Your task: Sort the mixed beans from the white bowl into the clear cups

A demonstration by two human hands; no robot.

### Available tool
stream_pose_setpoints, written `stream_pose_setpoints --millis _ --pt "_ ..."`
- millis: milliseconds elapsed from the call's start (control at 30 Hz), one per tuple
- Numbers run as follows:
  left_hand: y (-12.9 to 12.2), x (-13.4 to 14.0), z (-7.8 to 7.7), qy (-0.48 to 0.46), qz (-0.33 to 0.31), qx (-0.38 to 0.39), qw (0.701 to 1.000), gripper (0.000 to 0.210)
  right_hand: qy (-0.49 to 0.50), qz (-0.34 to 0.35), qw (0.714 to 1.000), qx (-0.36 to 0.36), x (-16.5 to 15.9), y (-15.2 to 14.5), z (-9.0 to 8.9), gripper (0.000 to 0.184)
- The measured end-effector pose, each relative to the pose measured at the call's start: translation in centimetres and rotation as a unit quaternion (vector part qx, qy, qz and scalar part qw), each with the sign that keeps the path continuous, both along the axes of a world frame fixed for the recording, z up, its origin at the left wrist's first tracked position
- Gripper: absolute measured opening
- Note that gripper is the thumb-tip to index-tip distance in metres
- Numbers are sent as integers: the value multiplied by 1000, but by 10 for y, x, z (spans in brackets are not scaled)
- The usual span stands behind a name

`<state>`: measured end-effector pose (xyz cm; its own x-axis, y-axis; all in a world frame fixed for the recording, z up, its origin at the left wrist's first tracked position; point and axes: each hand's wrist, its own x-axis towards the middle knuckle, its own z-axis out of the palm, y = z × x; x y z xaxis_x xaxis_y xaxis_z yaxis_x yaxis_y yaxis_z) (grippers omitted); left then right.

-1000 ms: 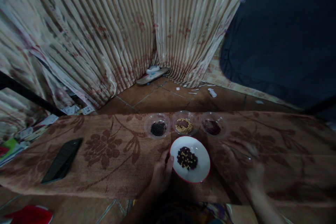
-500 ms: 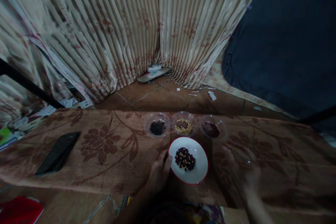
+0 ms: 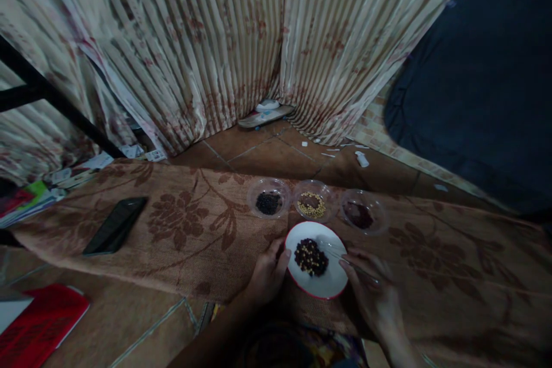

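white bowl (image 3: 337, 277): left hand (image 3: 268, 273) gripping its left edge; right hand (image 3: 376, 290), right of bowl, holding utensil (image 3: 335, 252) (type unclear).

White bowl (image 3: 334, 283) is holding dark/yellow beans (image 3: 310, 257); utensil (image 3: 330, 249) is slanting over right rim; 3 clear cups (image 3: 319, 187) are sitting far side.

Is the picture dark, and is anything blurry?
Head view: dim all over, very dark on the navy cloth at right; head view: the white bowl stands out brightly; head view: the right hand looks smeared, its utensil faint, the left hand somewhat clearer; head view: dark shadow below the bowl.
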<state>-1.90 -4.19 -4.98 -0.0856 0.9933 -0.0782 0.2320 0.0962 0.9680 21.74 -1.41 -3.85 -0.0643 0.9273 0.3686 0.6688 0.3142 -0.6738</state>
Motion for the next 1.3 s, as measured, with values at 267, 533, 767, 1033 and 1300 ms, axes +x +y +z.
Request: stream_pose_setpoints --millis 267,533,767,1033,1300 --pt "0 1 2 0 0 -2 1000 36 -48 23 998 44 0 7 -10 24" --pt "-1 1 1 -1 -1 3 1000 36 -65 34 996 52 1 5 -11 20" --pt "-1 0 2 -7 -9 5 1000 37 -55 38 995 73 -4 7 -6 19" --pt "-1 0 0 12 -2 4 1000 35 -53 37 995 74 -4 7 -3 20" --pt "0 0 -5 7 -21 7 1000 35 -58 46 992 103 -3 9 -9 18"
